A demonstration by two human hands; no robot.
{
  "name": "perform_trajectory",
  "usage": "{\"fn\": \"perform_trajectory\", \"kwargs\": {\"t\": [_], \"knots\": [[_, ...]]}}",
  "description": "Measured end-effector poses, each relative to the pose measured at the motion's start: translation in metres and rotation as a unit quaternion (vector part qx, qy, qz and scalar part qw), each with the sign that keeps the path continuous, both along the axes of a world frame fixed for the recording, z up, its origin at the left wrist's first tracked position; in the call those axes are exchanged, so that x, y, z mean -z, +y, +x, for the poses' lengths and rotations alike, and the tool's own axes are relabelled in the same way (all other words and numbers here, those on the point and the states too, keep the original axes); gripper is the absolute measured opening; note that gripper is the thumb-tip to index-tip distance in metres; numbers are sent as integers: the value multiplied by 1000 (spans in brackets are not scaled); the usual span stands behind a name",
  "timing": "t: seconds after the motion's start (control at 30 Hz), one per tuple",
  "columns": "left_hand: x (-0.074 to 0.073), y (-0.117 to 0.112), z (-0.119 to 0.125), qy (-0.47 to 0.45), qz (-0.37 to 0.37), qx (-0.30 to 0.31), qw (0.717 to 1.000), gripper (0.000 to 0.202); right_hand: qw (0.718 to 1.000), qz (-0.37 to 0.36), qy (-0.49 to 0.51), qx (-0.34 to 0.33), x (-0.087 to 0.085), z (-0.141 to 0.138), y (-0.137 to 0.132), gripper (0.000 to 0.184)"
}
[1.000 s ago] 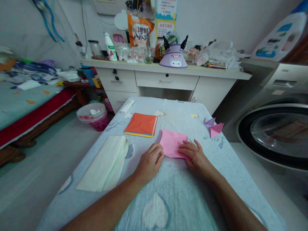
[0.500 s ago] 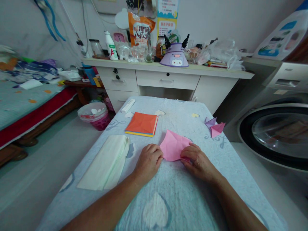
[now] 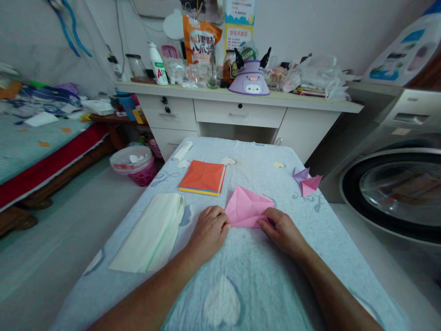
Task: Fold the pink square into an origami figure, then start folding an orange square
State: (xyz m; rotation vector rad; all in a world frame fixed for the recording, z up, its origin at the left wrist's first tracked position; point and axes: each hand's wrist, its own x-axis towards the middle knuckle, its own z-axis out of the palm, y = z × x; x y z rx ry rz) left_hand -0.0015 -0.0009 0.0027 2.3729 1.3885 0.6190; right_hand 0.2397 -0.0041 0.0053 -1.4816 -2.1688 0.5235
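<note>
A pink sheet of paper [image 3: 247,208], creased and partly folded into a pointed shape, lies on the light blue cloth of the table [image 3: 262,280]. My left hand [image 3: 208,232] pinches its near left corner with curled fingers. My right hand [image 3: 284,232] presses and grips its near right corner, fingers closed on the edge. The far part of the sheet rises slightly off the cloth.
A stack of coloured paper [image 3: 203,177] with an orange top sheet lies beyond. Folded purple and pink paper pieces [image 3: 307,181] sit far right. A folded cream cloth [image 3: 155,231] lies left. A cluttered white desk [image 3: 241,103], a pink bin [image 3: 133,164] and a washing machine [image 3: 389,184] surround the table.
The pink sheet went from lying flat to being folded up into a pointed shape. Both hands closed in on its near corners.
</note>
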Motion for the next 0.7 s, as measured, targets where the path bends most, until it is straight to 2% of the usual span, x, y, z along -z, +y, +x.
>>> {"fn": "perform_trajectory", "kwargs": {"t": [0.13,0.5,0.7], "knots": [[3,1,-1,25,7,-15,1000,13,999,34,-8,10,7,0,4,21],[8,2,-2,63,27,-39,997,11,998,25,-9,59,14,3,8,23],[12,3,-1,75,38,-47,995,9,994,52,-22,94,21,3,11,24]]}}
